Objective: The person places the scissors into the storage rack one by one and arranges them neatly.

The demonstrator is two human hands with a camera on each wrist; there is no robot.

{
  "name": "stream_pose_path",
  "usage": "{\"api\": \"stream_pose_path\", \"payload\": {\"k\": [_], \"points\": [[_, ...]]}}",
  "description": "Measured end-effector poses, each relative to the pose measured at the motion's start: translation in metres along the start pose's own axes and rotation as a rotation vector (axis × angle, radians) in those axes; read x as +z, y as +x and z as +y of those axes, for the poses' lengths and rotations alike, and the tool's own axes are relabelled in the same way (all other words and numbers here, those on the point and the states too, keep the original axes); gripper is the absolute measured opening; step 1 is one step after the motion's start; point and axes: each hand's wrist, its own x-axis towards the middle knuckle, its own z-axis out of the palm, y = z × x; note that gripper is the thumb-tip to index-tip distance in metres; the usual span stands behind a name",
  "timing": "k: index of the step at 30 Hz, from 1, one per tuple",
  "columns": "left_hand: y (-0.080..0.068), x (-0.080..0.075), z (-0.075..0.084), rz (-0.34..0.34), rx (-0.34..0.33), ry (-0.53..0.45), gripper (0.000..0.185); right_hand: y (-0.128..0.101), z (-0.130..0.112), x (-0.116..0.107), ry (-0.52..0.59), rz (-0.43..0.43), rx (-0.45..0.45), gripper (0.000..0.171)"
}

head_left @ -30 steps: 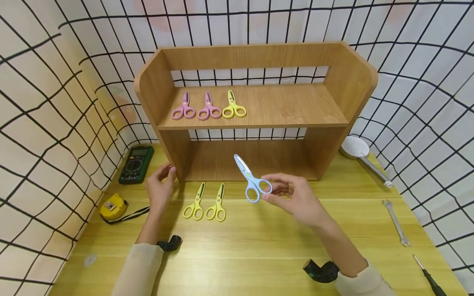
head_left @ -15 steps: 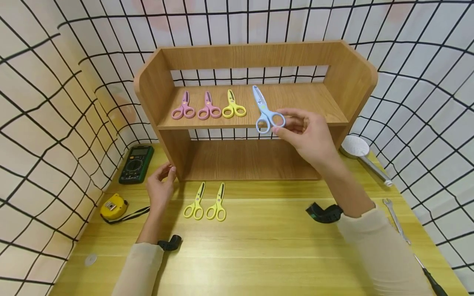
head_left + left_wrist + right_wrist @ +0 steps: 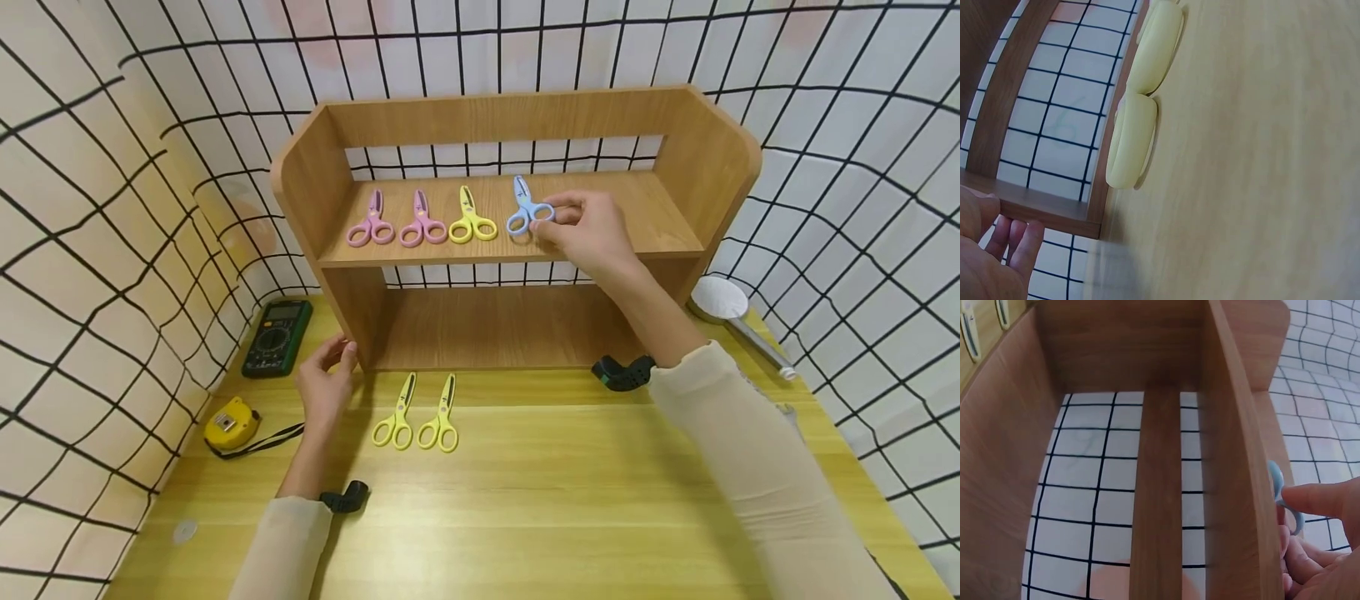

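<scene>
On the upper board of the wooden shelf (image 3: 600, 221), the right hand (image 3: 588, 229) pinches the blue scissors (image 3: 525, 212) by the handle rings, with the thumb and the fingers curled around them. The blades point away from the person, toward the back of the shelf, and the scissors lie on the board or very close over it; I cannot tell if they touch it. In the right wrist view only a small part of a blue ring (image 3: 1285, 497) shows beside the fingertips (image 3: 1316, 500), behind the edge of the board.

Just to the left of this hand, on the same board, lie the yellow scissors (image 3: 471, 221), and further left two pink scissors (image 3: 396, 223), all in one row with the blades to the back.

The left hand (image 3: 324, 385) is down on the desk (image 3: 540, 500), at the lower left corner of the shelf. Its fingers are relaxed and only lightly bent, the fingertips (image 3: 1019, 240) touch the side panel of the shelf, and it holds nothing. Just to the right of this hand two more yellow scissors (image 3: 418, 417) lie side by side on the desk, in front of the shelf.

To the left of the left hand are a green multimeter (image 3: 276, 337) and a yellow tape measure (image 3: 231, 423). Far to the right, beyond the right arm, a silver shower head (image 3: 723, 304) lies on the desk.
</scene>
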Motion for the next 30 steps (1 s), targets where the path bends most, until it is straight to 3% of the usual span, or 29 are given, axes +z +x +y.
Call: {"api": "stream_pose_path", "payload": {"k": [11,20,24,30], "points": [[0.001,-0.002,-0.001,-0.005,0.001,-0.010,0.036,0.006,-0.006,0.006,-0.247,-0.039,0.020,0.034],[0.000,-0.002,-0.001,-0.001,0.000,0.010,0.036,0.007,-0.006,0.013,-0.356,-0.012,-0.024,0.032],[0.000,-0.002,-0.002,-0.004,0.010,-0.003,0.036,0.005,-0.005,0.013,-0.359,-0.011,-0.039,0.033],[-0.001,-0.002,-0.001,-0.005,0.017,-0.013,0.035,-0.012,-0.002,0.007,-0.274,0.014,-0.074,0.042]]}}
